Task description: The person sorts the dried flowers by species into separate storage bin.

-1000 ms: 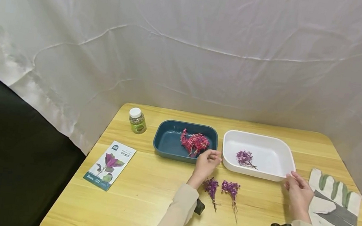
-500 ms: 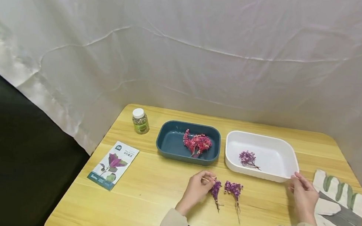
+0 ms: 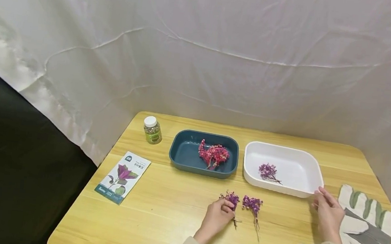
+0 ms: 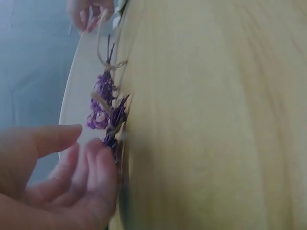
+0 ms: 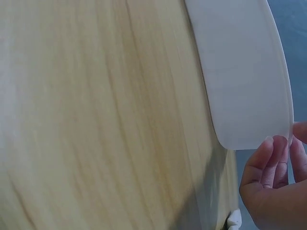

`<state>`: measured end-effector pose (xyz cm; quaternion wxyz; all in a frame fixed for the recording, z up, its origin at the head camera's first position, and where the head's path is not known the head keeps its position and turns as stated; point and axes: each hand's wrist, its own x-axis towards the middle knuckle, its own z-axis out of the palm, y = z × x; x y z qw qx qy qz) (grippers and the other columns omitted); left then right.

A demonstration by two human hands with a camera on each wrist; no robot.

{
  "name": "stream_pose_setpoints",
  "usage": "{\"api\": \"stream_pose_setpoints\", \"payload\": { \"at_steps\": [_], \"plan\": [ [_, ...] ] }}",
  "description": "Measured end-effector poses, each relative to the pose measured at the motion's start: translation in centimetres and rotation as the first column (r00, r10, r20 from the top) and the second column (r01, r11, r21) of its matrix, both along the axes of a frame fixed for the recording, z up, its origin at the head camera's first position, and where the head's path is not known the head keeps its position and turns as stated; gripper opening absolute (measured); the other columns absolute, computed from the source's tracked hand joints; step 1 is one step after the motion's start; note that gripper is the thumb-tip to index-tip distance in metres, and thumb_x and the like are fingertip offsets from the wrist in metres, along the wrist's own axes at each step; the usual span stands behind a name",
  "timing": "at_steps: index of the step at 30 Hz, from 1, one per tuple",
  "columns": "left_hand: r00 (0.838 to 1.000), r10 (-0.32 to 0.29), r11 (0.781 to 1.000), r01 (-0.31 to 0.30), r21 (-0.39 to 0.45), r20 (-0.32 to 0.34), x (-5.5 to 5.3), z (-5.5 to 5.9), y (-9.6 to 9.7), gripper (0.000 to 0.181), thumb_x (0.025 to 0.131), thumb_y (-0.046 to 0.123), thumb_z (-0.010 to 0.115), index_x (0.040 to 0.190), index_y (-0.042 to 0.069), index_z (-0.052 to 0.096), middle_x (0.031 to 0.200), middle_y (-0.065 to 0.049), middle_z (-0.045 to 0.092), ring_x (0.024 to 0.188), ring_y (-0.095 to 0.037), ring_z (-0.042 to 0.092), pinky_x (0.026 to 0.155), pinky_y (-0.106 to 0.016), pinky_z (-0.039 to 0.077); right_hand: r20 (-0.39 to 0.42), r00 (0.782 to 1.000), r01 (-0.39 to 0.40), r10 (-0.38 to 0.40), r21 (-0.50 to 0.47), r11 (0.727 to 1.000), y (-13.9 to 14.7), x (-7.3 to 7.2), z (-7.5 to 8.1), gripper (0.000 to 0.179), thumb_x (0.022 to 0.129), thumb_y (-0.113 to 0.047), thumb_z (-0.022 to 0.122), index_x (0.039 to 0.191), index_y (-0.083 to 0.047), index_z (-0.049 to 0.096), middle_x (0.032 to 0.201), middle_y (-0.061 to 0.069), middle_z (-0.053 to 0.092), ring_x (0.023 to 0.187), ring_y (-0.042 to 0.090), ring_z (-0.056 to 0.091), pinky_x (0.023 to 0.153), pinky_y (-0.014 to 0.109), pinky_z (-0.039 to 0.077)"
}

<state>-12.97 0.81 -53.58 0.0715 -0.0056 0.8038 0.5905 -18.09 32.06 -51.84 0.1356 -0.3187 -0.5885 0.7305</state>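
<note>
White tray (image 3: 296, 171): gripped by right hand (image 3: 328, 214). Purple flowers (image 3: 232, 198): seemingly at pickup stage, left hand (image 3: 217, 220) unclosed; light pinch required.

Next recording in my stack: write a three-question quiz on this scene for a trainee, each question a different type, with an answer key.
1. How many purple flower bunches show in the head view?
2. True or false: the right hand is holding the dark blue tray.
3. Multiple choice: which of these is the left hand nearest to?
A) the white-capped jar
B) the left purple bunch on the table
C) the work glove

Key:
1. Three: two on the table, one in the white tray.
2. False; it holds the white tray.
3. B.
</note>
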Motion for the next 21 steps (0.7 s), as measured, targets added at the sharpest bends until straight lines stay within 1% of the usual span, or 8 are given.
{"api": "stream_pose_setpoints", "payload": {
  "at_steps": [3, 6, 11, 13, 15, 21],
  "plan": [
    [0.999, 0.034, 0.998, -0.034, -0.060, -0.009, 0.2, -0.1, 0.4, 0.013, 0.079, 0.002, 0.072, 0.091, 0.004, 0.067, 0.071, 0.003, 0.059, 0.061, -0.003, 0.051, 0.057, -0.017, 0.046, 0.001, 1.000, -0.001, 0.001, -0.006, 1.000, 0.0, 0.0, 0.0, 0.016, 0.091, -0.014, 0.066, 0.097, -0.026, 0.074, 0.076, -0.021, 0.065, 0.065, -0.002, 0.060, 0.059, 0.011, 0.051],
    [0.998, 0.051, 0.991, -0.054, -0.126, -0.019, 0.3, 0.0, 0.8, 0.014, 0.077, 0.002, 0.074, 0.087, 0.005, 0.064, 0.068, 0.004, 0.056, 0.058, -0.003, 0.047, 0.053, -0.017, 0.043, -0.002, 1.000, 0.010, -0.010, -0.015, 1.000, 0.0, 0.0, 0.1, 0.017, 0.091, -0.013, 0.066, 0.097, -0.027, 0.074, 0.075, -0.020, 0.065, 0.064, -0.002, 0.060, 0.058, 0.011, 0.051],
    [0.995, 0.069, 0.977, -0.082, -0.195, -0.073, 0.6, 0.2, 1.2, 0.015, 0.072, -0.005, 0.070, 0.076, 0.006, 0.061, 0.064, 0.004, 0.056, 0.054, -0.003, 0.046, 0.050, -0.017, 0.041, -0.012, 1.000, 0.024, -0.024, -0.022, 0.999, 0.0, 0.0, 0.0, 0.017, 0.091, -0.013, 0.066, 0.096, -0.027, 0.075, 0.074, -0.020, 0.065, 0.062, -0.002, 0.060, 0.056, 0.011, 0.051],
    [0.993, 0.072, 0.975, -0.090, -0.205, -0.092, 0.6, 0.3, 1.2, 0.015, 0.071, -0.006, 0.068, 0.074, 0.006, 0.060, 0.063, 0.004, 0.056, 0.053, -0.003, 0.046, 0.050, -0.017, 0.041, -0.016, 1.000, 0.027, -0.027, -0.026, 0.999, -0.1, 0.0, 0.0, 0.017, 0.091, -0.013, 0.066, 0.095, -0.027, 0.075, 0.073, -0.020, 0.065, 0.062, -0.002, 0.060, 0.056, 0.011, 0.051],
    [0.994, 0.074, 0.976, -0.090, -0.197, -0.084, 0.6, 0.3, 1.1, 0.016, 0.071, -0.007, 0.066, 0.073, 0.007, 0.059, 0.063, 0.003, 0.058, 0.053, -0.004, 0.047, 0.050, -0.018, 0.041, -0.018, 0.999, 0.027, -0.028, -0.026, 0.999, -0.1, 0.0, 0.0, 0.017, 0.091, -0.013, 0.066, 0.095, -0.027, 0.075, 0.073, -0.020, 0.065, 0.061, -0.002, 0.060, 0.055, 0.011, 0.051],
    [0.997, 0.074, 0.989, -0.074, -0.128, -0.008, 0.4, 0.3, 0.7, 0.015, 0.075, -0.005, 0.067, 0.078, 0.007, 0.059, 0.068, -0.001, 0.062, 0.057, -0.004, 0.051, 0.052, -0.017, 0.045, -0.016, 1.000, 0.020, -0.020, -0.026, 0.999, -0.2, 0.0, -0.1, 0.018, 0.091, -0.013, 0.065, 0.096, -0.026, 0.075, 0.072, -0.020, 0.066, 0.062, -0.002, 0.059, 0.055, 0.011, 0.050]
  ]
}}
